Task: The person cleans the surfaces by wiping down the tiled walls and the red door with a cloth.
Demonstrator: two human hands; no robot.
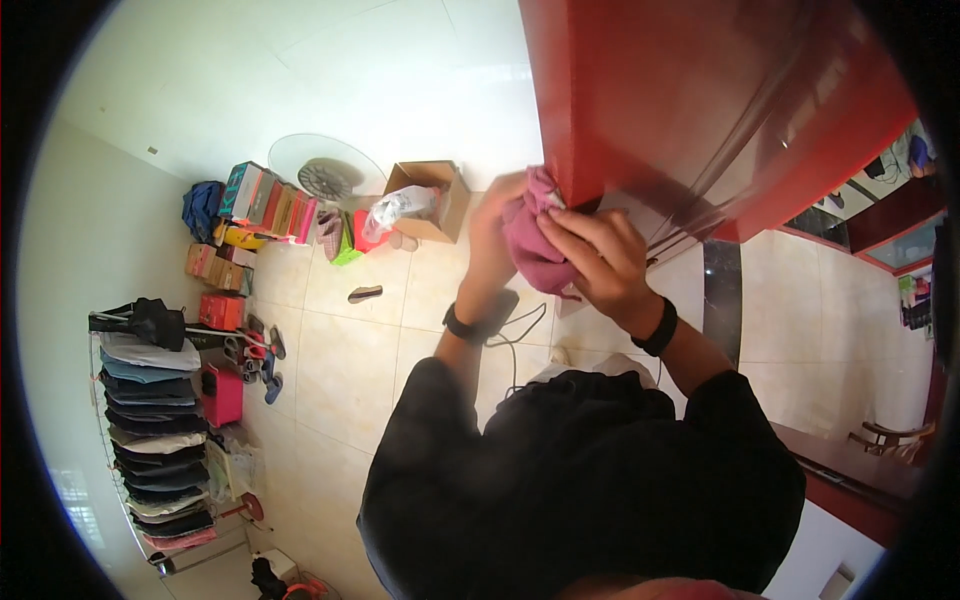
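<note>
Both my hands are raised at the edge of a tall glossy red wooden panel (570,110), perhaps a cabinet side or door. Between them is a bunched mauve cloth (533,245). My right hand (608,262) grips the cloth from the right, its fingertips pressed into the folds. My left hand (492,238) holds the cloth's left side; it is slightly blurred, and the cloth partly hides its fingers. The top of the cloth touches or lies very close to the panel's lower corner. Dark bands circle both wrists.
At far left stands a rack of hanging clothes (160,430), with slippers (272,388) beside it. Stacked shoe boxes (268,203), a round fan grille (325,180) and an open cardboard box (455,205) line the wall. A cable (512,345) runs along the tiled floor.
</note>
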